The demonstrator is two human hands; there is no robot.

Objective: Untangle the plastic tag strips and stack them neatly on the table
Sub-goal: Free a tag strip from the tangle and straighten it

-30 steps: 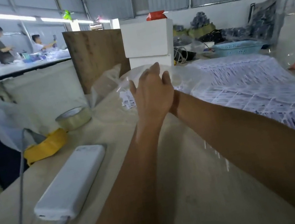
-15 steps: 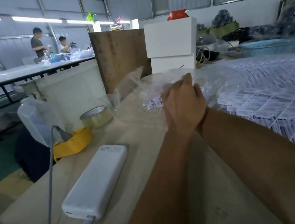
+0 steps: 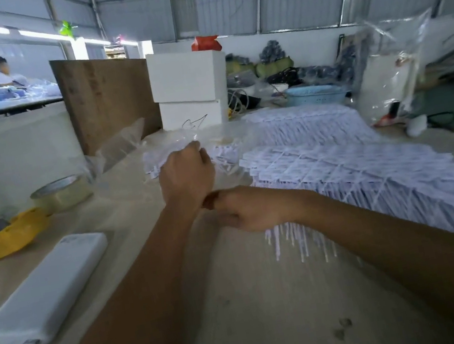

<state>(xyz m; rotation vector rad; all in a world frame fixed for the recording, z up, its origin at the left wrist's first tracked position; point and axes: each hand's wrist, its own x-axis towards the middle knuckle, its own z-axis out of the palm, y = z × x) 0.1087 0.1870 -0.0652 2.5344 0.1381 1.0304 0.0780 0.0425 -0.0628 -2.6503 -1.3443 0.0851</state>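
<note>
While gripped: tag strips [image 3: 218,155] beyond left hand [image 3: 187,175].

Matt wooden table [image 3: 253,312], glossy clear plastic bag [image 3: 121,146] — smooth white power bank [image 3: 46,291]

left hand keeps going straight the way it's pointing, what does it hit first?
Most likely the clear plastic bag holding loose tag strips, directly past the left hand; its knuckles appear already at the bag's edge. Beyond that stand the white boxes. Depth is uncertain in this wide-angle view.
</note>
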